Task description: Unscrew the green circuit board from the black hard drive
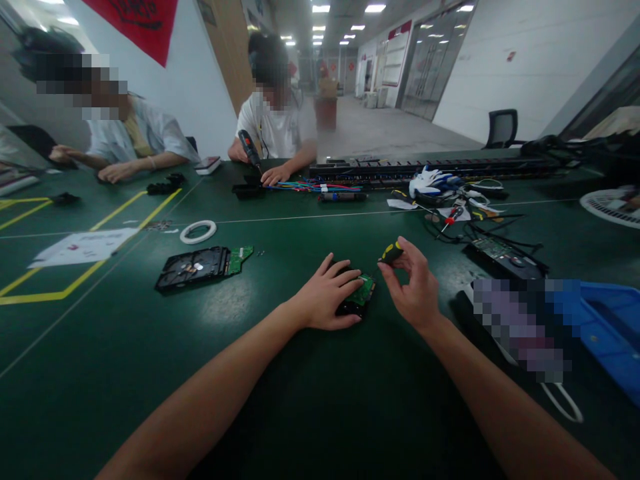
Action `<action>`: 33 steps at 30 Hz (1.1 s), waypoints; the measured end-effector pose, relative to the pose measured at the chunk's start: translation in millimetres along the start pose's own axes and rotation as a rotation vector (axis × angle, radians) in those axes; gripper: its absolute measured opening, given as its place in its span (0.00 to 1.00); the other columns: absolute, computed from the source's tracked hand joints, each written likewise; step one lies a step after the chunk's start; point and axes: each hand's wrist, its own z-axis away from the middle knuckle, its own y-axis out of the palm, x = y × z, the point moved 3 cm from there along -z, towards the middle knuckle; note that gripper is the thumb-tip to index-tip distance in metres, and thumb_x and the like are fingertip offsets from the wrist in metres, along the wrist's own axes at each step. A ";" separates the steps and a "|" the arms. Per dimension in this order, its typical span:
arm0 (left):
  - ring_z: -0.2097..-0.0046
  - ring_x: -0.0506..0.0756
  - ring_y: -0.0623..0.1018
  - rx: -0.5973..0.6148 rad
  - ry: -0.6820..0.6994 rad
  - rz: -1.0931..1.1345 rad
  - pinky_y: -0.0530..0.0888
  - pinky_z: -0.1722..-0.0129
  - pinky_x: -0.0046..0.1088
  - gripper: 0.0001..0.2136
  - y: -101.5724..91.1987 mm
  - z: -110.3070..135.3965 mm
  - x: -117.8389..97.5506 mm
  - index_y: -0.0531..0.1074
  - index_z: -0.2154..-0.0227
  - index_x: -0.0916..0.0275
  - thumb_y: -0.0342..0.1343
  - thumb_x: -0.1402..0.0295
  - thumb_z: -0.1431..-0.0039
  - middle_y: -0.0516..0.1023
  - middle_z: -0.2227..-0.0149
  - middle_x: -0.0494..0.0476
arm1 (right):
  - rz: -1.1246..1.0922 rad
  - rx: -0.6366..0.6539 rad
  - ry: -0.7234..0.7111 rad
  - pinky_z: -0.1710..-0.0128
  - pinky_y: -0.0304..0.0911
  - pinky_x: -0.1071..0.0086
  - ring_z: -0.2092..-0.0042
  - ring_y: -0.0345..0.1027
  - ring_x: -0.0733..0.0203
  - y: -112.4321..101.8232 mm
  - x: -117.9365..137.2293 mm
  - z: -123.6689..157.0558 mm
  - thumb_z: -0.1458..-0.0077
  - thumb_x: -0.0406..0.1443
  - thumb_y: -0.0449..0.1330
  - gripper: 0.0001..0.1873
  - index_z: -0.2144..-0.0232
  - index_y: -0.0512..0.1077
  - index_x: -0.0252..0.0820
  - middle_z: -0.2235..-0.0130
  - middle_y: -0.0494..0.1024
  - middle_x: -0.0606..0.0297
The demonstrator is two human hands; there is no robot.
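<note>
A person's left hand (325, 297) lies flat, fingers spread, across a black hard drive (355, 308) on a dark green counter (320, 400), the thumb along the near edge. The right hand (417, 287) — at 3 o'clock from the drive — grips a yellow-and-black screwdriver (391, 253) between thumb and fingers. The tool is tilted, its lower end toward the drive's green circuit board (367, 288); whether the tip touches cannot be told.

With that drive as the dial's center, a larger drive (193, 268) lies at 9 o'clock, a green board (241, 259) jutting from its end and tiny loose pieces (261, 253) just beside it. A white ring (198, 232) rests near 10 o'clock, with a printed sheet (83, 247) farther out.

White-and-blue gloves (433, 181) sit at 1 o'clock among tools and cables, a red-handled screwdriver (454, 215) at 2. A black unit with a bare circuit board (500, 251) lies between 2 and 3 o'clock, and a blue tray (607, 333) stands at 3, near the counter's right side.

Across the counter, 2 co-workers are seated: at 11 o'clock, 1 in white (290, 130) holds a power driver (249, 148) beside colored wires (305, 186); the other (170, 133) sits at 10 o'clock — forearms on the counter.
</note>
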 end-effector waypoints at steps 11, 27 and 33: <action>0.26 0.74 0.57 -0.036 -0.114 0.027 0.38 0.27 0.67 0.42 8.1 1.3 -10.3 0.63 0.31 0.61 0.49 0.34 0.37 0.65 0.29 0.64 | -0.009 0.019 0.023 0.53 0.81 0.57 0.57 0.81 0.55 0.0 0.6 -2.4 0.35 0.35 0.65 0.38 0.29 0.57 0.55 0.38 0.76 0.56; 0.27 0.75 0.59 -0.060 -0.059 0.064 0.41 0.26 0.66 0.42 8.7 -2.8 5.0 0.65 0.33 0.58 0.55 0.34 0.40 0.68 0.30 0.63 | 0.030 -0.021 0.013 0.57 0.81 0.56 0.57 0.79 0.53 2.3 2.3 -10.3 0.35 0.35 0.65 0.33 0.32 0.60 0.50 0.42 0.76 0.53; 0.28 0.76 0.60 -0.050 -0.057 0.060 0.45 0.27 0.66 0.42 8.1 -2.8 6.8 0.65 0.32 0.59 0.55 0.34 0.40 0.67 0.30 0.63 | 0.014 -0.041 0.015 0.57 0.81 0.55 0.57 0.79 0.53 1.3 -0.4 -7.8 0.36 0.34 0.65 0.36 0.31 0.59 0.51 0.41 0.76 0.53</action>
